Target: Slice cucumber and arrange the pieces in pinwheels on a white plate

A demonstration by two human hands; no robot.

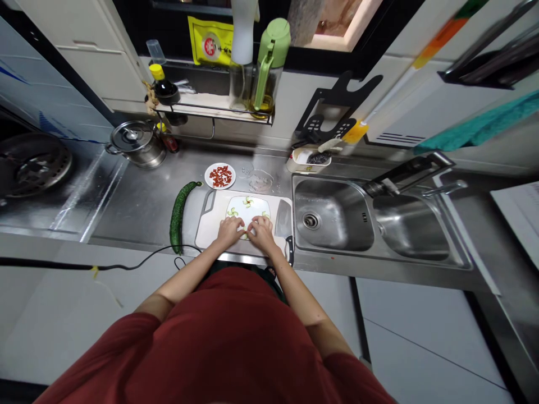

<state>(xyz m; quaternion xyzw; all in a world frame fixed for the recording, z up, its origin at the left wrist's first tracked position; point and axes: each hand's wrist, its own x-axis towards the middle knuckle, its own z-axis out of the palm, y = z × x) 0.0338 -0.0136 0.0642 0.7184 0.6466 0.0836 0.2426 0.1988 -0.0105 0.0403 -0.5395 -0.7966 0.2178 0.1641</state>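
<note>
My left hand (229, 231) and my right hand (261, 231) meet over the near edge of a white square plate (254, 212). The fingertips of both are pinched together on small pale green cucumber slices (245, 233), partly hidden by the fingers. Similar slices are fanned like petals at the plate's far, left and right sides, the far fan (247, 202) with a red bit in its middle. Under the plate is a cream cutting board (205, 231). A knife (284, 219) with a black handle lies along its right side.
A long green cucumber (177, 217) lies left of the board. Behind it sits a round plate (208, 175) of small red pieces. To the right is a double steel sink (332, 216); a lidded pot (138, 145) stands back left. Bottles fill a wall shelf (210, 110).
</note>
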